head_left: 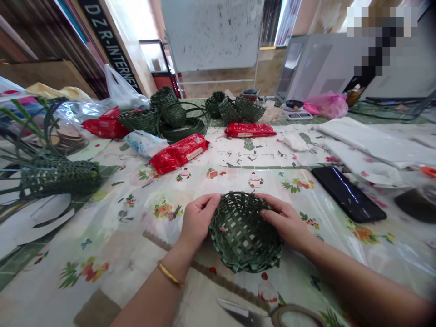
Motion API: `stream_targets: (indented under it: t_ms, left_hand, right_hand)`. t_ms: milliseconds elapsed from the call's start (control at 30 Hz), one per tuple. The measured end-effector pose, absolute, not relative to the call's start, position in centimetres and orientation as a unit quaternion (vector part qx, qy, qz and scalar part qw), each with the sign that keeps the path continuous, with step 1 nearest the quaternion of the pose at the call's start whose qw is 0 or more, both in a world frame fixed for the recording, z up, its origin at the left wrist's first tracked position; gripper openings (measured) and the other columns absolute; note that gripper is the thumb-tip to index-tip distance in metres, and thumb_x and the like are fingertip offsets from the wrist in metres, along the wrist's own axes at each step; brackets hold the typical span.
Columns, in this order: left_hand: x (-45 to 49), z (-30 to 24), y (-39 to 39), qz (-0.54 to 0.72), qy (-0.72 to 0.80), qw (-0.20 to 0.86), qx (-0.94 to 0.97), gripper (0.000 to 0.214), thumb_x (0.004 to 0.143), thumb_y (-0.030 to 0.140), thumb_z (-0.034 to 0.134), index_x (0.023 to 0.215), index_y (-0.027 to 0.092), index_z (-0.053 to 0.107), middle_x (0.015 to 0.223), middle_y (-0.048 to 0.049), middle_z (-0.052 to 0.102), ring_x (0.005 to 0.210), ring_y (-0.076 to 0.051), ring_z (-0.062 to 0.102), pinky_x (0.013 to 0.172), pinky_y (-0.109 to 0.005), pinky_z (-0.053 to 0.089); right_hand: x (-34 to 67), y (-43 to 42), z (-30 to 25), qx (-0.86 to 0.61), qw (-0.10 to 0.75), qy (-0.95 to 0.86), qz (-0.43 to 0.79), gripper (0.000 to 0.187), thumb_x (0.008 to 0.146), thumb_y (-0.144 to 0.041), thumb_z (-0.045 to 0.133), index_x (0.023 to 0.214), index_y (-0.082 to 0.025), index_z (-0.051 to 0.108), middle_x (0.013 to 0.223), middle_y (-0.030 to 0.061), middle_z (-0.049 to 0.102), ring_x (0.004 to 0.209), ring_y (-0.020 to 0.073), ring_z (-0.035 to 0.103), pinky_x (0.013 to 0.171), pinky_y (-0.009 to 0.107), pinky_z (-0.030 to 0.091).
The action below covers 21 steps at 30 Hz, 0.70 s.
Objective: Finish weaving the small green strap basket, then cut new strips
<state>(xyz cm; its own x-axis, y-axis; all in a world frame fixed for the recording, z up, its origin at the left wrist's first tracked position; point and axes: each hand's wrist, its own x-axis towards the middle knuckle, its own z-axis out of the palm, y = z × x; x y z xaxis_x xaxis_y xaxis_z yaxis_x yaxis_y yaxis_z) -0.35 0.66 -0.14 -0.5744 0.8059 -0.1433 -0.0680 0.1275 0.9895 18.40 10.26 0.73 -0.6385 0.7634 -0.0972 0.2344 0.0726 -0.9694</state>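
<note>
A small round basket (243, 234) of woven dark green strips sits on the flowered table cover, its open mouth tilted toward me. My left hand (200, 215) grips its left rim, fingers closed and partly hidden behind the weave. On the right side my right hand (284, 220) pinches the rim, thumb inside the basket and fingers outside. A pair of scissors (269, 313) lies just below the basket at the near edge of the view.
A black phone (348, 193) lies to the right. Red packets (179, 153), a coil of green strips (184, 129) and more woven baskets (241, 108) stand farther back. At the left is an unfinished basket (61, 175) with long loose strips. A small scale (298, 113) stands behind.
</note>
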Motion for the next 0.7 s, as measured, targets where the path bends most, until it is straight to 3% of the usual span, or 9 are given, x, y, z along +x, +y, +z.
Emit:
stream_targets:
  t_ms: [133, 333, 467, 567, 700]
  left_hand:
    - [-0.7, 0.1, 0.3, 0.611, 0.642, 0.29, 0.362, 0.03, 0.079, 0.044, 0.061, 0.084, 0.017, 0.072, 0.087, -0.0036, 0.07, 0.079, -0.014, 0.061, 0.072, -0.023, 0.047]
    - [-1.3, -0.2, 0.7, 0.591, 0.637, 0.354, 0.346, 0.025, 0.068, 0.034, 0.075, 0.084, 0.018, 0.067, 0.075, 0.0005, 0.066, 0.065, -0.01, 0.057, 0.063, -0.02, 0.046]
    - [-1.5, -0.5, 0.8, 0.605, 0.625, 0.357, 0.339, 0.023, 0.069, 0.036, 0.073, 0.079, 0.016, 0.067, 0.069, 0.001, 0.063, 0.059, -0.008, 0.053, 0.056, -0.019, 0.044]
    - [-1.4, -0.3, 0.5, 0.61, 0.585, 0.41, 0.343, 0.03, 0.073, 0.041, 0.068, 0.089, 0.016, 0.066, 0.075, -0.001, 0.063, 0.061, -0.009, 0.055, 0.053, -0.019, 0.046]
    - [-0.8, -0.1, 0.3, 0.605, 0.57, 0.462, 0.309, 0.033, 0.068, 0.034, 0.075, 0.092, 0.019, 0.057, 0.081, 0.0011, 0.057, 0.063, -0.011, 0.054, 0.047, -0.021, 0.05]
  right_hand:
    - [18.7, 10.1, 0.4, -0.347, 0.269, -0.69, 0.575, 0.041, 0.079, -0.036, 0.057, 0.118, -0.022, 0.058, 0.12, 0.0064, 0.064, 0.11, 0.0254, 0.058, 0.095, 0.041, 0.044]
    - [18.9, 10.8, -0.3, -0.25, 0.277, -0.677, 0.635, 0.039, 0.079, -0.03, 0.059, 0.118, -0.025, 0.057, 0.125, 0.005, 0.06, 0.116, 0.0235, 0.055, 0.1, 0.04, 0.041]
    - [18.7, 10.7, -0.6, -0.241, 0.266, -0.664, 0.656, 0.045, 0.073, -0.021, 0.056, 0.118, -0.026, 0.056, 0.124, 0.0031, 0.061, 0.114, 0.0238, 0.056, 0.1, 0.042, 0.041]
    - [18.6, 10.5, -0.5, -0.276, 0.267, -0.639, 0.666, 0.046, 0.07, -0.019, 0.053, 0.116, -0.025, 0.057, 0.121, 0.0029, 0.062, 0.112, 0.0238, 0.057, 0.098, 0.042, 0.042]
    - [18.5, 10.4, -0.5, -0.276, 0.268, -0.644, 0.662, 0.048, 0.068, -0.018, 0.051, 0.115, -0.023, 0.057, 0.121, 0.0036, 0.062, 0.111, 0.0239, 0.057, 0.097, 0.04, 0.042]
